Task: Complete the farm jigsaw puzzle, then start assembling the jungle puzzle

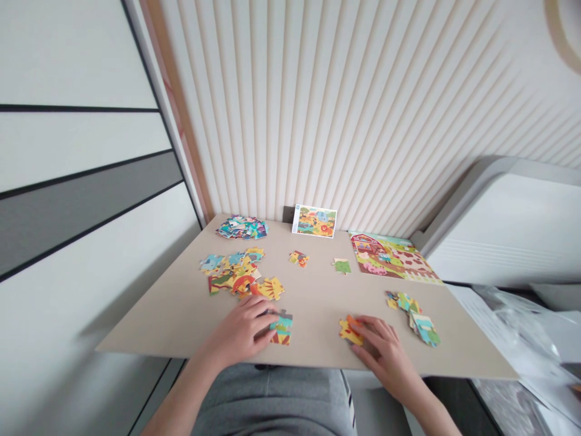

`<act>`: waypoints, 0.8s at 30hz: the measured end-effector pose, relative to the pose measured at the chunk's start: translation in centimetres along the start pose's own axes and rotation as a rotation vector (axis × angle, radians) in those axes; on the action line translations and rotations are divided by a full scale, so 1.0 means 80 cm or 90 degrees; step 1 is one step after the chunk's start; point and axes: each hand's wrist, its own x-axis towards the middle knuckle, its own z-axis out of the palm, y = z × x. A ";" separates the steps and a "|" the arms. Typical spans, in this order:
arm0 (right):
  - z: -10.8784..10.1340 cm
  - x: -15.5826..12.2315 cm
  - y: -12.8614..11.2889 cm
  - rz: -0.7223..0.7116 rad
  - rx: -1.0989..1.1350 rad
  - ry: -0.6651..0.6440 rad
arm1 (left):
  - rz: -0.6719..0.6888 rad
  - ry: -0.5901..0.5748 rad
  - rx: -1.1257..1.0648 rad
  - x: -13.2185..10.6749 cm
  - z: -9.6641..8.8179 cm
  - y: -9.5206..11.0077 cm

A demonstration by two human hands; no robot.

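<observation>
My left hand (245, 330) is near the front of the table, its fingers and thumb closed on the left edge of a blue, green and red-striped puzzle piece (282, 330). To the right, my right hand (384, 346) pinches a yellow and orange puzzle piece (348, 332) close to the tabletop. Just beyond my left hand lies a loose heap of animal puzzle pieces (238, 275), yellow, red and light blue. Two single pieces lie farther back, one with an orange animal (299, 258) and one green (342, 266).
A picture card (314, 221) leans on the ribbed wall at the back of the beige table (313, 290). Purple and teal pieces (242, 226) are piled at back left. An assembled farm puzzle (393, 257) lies back right, with more loose pieces (424, 329) stacked in front.
</observation>
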 end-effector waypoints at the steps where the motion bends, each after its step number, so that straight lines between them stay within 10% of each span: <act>1: -0.001 0.000 -0.001 -0.015 -0.002 -0.013 | -0.001 -0.002 0.001 0.000 -0.001 0.000; 11: -0.027 0.086 -0.038 -0.126 -0.019 -0.029 | -0.052 0.058 0.057 0.003 0.005 0.002; 18: 0.035 0.264 -0.073 -0.116 -0.124 -0.096 | -0.192 0.121 0.134 0.000 0.016 -0.011; 24: 0.092 0.314 -0.120 -0.233 -0.094 -0.172 | -0.194 0.111 0.095 0.002 0.010 -0.005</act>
